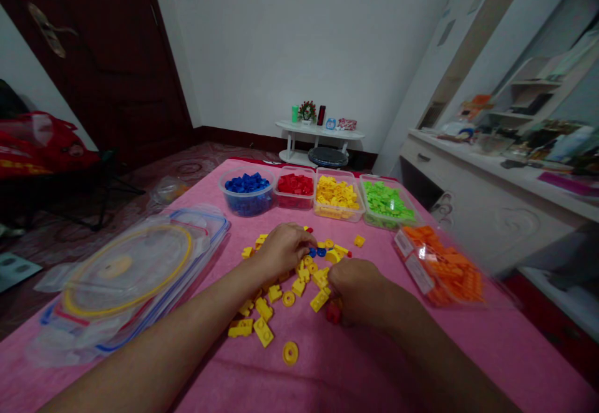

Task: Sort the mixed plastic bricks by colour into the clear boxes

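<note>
A heap of loose yellow bricks lies on the pink cloth, with a few blue pieces and a red piece among them. My left hand rests palm down over the top of the heap, fingers curled towards the blue pieces. My right hand is closed in a loose fist at the heap's right side, just above the red piece. What either hand holds is hidden.
Tubs of blue, red, yellow and green bricks line the far edge. An orange-brick tub lies tilted at right. Stacked clear lids sit at left. A white cabinet stands beside the table.
</note>
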`<state>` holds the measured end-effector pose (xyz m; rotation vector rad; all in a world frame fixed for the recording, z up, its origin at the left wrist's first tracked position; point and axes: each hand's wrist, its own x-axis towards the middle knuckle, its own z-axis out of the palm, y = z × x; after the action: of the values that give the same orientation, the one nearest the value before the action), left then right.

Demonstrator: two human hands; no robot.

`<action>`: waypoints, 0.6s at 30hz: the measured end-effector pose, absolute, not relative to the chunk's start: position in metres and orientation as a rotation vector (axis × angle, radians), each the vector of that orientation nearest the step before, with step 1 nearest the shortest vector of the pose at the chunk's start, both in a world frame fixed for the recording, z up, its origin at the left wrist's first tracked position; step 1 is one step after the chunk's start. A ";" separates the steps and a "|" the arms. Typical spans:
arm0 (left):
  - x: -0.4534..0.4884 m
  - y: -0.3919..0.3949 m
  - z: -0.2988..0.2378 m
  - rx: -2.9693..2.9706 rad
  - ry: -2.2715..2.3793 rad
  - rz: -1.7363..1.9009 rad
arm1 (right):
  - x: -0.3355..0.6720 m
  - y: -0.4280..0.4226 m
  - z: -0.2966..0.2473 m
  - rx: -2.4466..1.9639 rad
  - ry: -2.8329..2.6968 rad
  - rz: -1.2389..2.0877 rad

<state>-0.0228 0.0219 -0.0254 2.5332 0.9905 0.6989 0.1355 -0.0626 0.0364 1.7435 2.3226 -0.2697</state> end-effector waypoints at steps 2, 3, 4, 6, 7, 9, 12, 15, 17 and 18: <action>-0.027 0.027 -0.020 2.418 1.018 0.759 | 0.142 -0.065 0.040 1.614 2.358 -0.269; -0.031 0.031 -0.017 2.366 1.056 0.792 | 0.146 -0.065 0.043 1.565 2.376 -0.268; -0.035 0.035 -0.015 2.329 1.111 0.819 | 0.150 -0.064 0.046 1.563 2.401 -0.265; -0.044 0.043 -0.014 2.315 1.249 0.819 | 0.156 -0.060 0.052 1.664 2.421 -0.261; -0.048 0.047 -0.015 2.328 1.314 0.773 | 0.157 -0.056 0.054 1.752 2.430 -0.248; -0.055 0.053 -0.020 2.348 1.407 0.637 | 0.154 -0.046 0.052 1.916 2.498 -0.205; -0.059 0.054 -0.028 2.346 1.429 0.508 | 0.145 -0.030 0.035 1.965 2.696 -0.171; -0.057 0.051 -0.028 2.355 1.438 0.464 | 0.139 -0.019 0.013 1.928 2.633 -0.136; -0.055 0.047 -0.023 2.361 1.465 0.465 | 0.141 -0.016 0.004 1.942 2.524 -0.043; -0.054 0.045 -0.020 2.365 1.480 0.500 | 0.142 -0.016 0.002 1.950 2.485 0.002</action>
<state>-0.0536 0.0453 -0.0204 2.3650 1.4798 0.5000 0.1420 -0.0157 0.0022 1.9501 2.4854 0.0019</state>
